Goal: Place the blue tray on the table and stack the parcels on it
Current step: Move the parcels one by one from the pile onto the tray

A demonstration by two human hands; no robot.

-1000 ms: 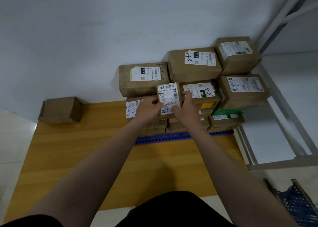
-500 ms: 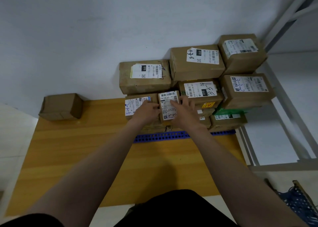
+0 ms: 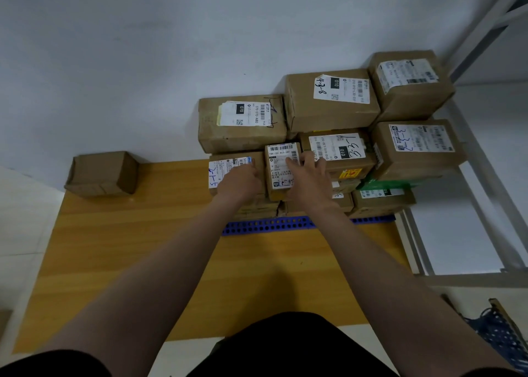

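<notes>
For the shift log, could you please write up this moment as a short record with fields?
surface: wooden table
tray: blue tray on the table against the wall, front edge showing under the parcels
stack: brown parcels piled several layers high on the tray
current parcel: small labelled parcel, upright at the front of the stack
left hand: resting at the small parcel's left side
right hand: fingers laid on the parcel's label
unstacked: plain box at the table's far left corner

Bare table (image 3: 120, 248) open front and left of blue tray (image 3: 265, 225). Stacked parcels (image 3: 331, 102) wall off tray's far side, tight vs. wall. Lone box (image 3: 103, 173) blocks far-left corner. Metal rack (image 3: 485, 176) hems right edge. Both arms cross the mid approach.
</notes>
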